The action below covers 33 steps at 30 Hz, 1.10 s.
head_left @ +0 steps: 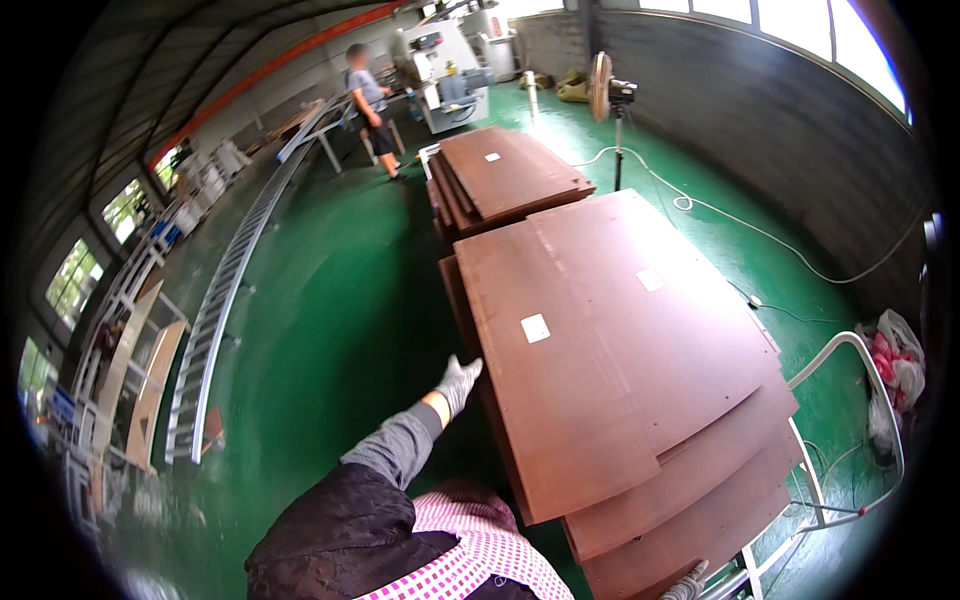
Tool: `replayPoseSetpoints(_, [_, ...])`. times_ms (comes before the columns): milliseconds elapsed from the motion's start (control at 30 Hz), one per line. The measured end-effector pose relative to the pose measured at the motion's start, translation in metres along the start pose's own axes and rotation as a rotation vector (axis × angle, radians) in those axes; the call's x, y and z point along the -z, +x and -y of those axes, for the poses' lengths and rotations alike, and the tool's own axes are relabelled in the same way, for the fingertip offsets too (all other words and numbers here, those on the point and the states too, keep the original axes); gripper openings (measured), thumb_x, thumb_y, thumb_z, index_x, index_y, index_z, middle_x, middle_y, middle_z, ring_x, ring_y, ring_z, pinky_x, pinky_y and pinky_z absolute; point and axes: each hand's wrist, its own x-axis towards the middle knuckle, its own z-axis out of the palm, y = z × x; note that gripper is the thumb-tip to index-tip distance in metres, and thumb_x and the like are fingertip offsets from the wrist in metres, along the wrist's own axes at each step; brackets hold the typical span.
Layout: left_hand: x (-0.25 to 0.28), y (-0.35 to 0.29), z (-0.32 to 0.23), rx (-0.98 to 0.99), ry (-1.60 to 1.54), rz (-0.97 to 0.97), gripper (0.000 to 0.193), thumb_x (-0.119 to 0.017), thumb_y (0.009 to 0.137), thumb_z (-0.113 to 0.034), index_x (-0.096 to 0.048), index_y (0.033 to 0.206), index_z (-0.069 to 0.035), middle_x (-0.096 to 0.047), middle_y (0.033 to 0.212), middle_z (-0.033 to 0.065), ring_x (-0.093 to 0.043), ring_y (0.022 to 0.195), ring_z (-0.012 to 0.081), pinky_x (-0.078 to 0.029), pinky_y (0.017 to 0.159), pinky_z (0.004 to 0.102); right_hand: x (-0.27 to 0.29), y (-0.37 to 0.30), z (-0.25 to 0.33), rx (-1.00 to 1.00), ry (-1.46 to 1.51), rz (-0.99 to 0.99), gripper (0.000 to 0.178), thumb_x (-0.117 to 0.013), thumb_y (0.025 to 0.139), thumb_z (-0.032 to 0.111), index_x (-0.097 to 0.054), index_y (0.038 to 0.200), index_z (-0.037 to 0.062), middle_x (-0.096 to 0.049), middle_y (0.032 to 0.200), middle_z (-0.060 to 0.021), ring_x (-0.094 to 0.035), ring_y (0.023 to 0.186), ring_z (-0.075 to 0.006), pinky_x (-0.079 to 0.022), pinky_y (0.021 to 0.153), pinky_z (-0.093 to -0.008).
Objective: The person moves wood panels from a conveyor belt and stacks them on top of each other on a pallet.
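A stack of large brown boards [600, 330] lies before me, its sheets fanned out toward the near end. Two small white labels are on the top sheets, among them a white label [535, 328]. My left hand [460, 385], in a pale glove, reaches to the stack's left edge with thumb and fingers apart; whether it touches the edge is unclear. At the bottom of the picture, only part of my gloved right hand [687, 582] shows, its fingers lying along the near right corner of the lowest visible board [700, 535]. Nothing shows held in either hand.
Behind stands a second board stack [510, 175]. A fan on a stand [602, 88] and a trailing hose are on the right, with a white tubular frame [890, 420] nearer. A long metal roller track [225, 310] runs along the left. Another person [370, 105] stands near a machine.
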Motion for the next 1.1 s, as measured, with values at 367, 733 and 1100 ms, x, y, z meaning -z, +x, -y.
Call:
replayPoseSetpoints(367, [0.217,-0.054,-0.465,-0.802,1.335,-0.833,0.074,-0.051,0.086,-0.031,-0.012,0.147,-0.018,-0.063,0.087,0.0219,-0.062,0.082,0.0383,-0.048,0.074,0.0466,-0.002,-0.005,0.071,0.119,0.017,0.137,0.053,-0.049,0.092,0.044,-0.057,0.117,-0.0023,-0.061,0.113,-0.0178,-0.058,0.101,-0.0275,-0.045,0.089,-0.0345])
replayPoseSetpoints(733, [0.109,-0.05,-0.373,-0.799,1.1,-0.329,0.063,-0.048,0.092,-0.028,-0.018,0.147,-0.017,-0.022,0.136,0.0147,-0.03,0.124,0.0281,-0.034,0.101,0.04,0.011,0.017,0.041,-0.016,0.212,0.074,0.049,-0.05,0.091,0.042,-0.061,0.114,-0.0007,-0.063,0.109,-0.0152,-0.059,0.097,-0.0258,-0.046,0.086,-0.0338])
replayPoseSetpoints(1100, [-0.03,-0.029,-0.063,0.475,0.074,0.23,0.088,-0.057,0.068,-0.073,-0.037,0.138,-0.024,-0.033,0.145,0.0053,-0.029,0.131,0.032,-0.027,0.1,0.0606,0.076,-0.02,0.015,-0.373,0.039,-0.043,0.087,-0.062,0.069,0.07,-0.061,0.104,-0.0086,-0.062,0.1,-0.0303,-0.059,0.1,-0.0409,-0.047,0.084,-0.0448])
